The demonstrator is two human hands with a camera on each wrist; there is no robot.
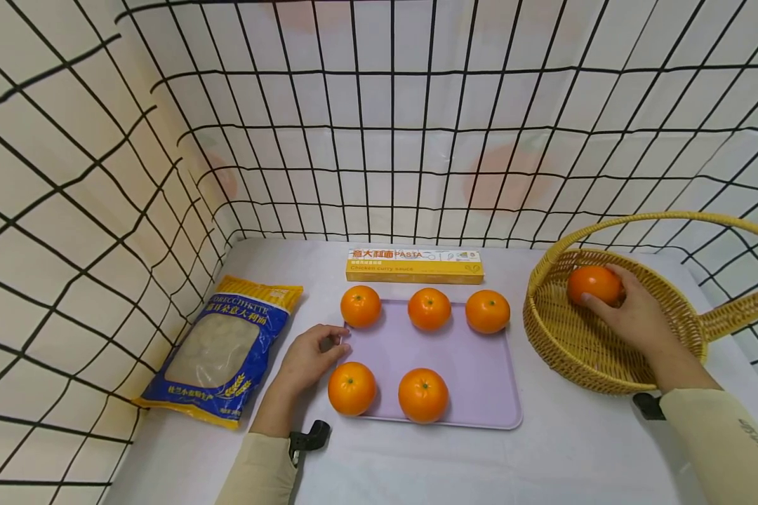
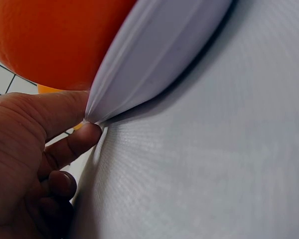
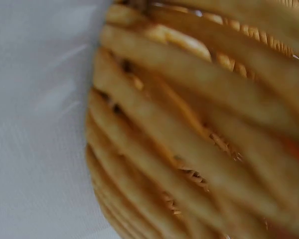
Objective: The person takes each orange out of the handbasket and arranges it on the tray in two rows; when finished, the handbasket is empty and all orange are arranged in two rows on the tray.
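Over the wicker basket (image 1: 596, 351), my right hand (image 1: 638, 315) reaches inside and grips an orange (image 1: 594, 285) with thumb and fingers. The right wrist view is filled by the basket's woven wall (image 3: 179, 129), which hides that hand. My left hand (image 1: 311, 354) pinches the left edge of the lilac tray (image 1: 461, 379); in the left wrist view its thumb and index finger (image 2: 72, 142) meet at the rim. Two oranges, one nearer (image 1: 351, 388) and one further right (image 1: 423, 395), sit along the tray's front. Three more (image 1: 429, 308) line its back edge.
Behind the tray lies a yellow and white pasta box (image 1: 415, 266). A blue and yellow bag of orecchiette (image 1: 217, 351) rests left of my left arm. The basket's tall handle (image 1: 644, 219) arches over it. Black-grid panels (image 1: 379, 140) border the back and sides.
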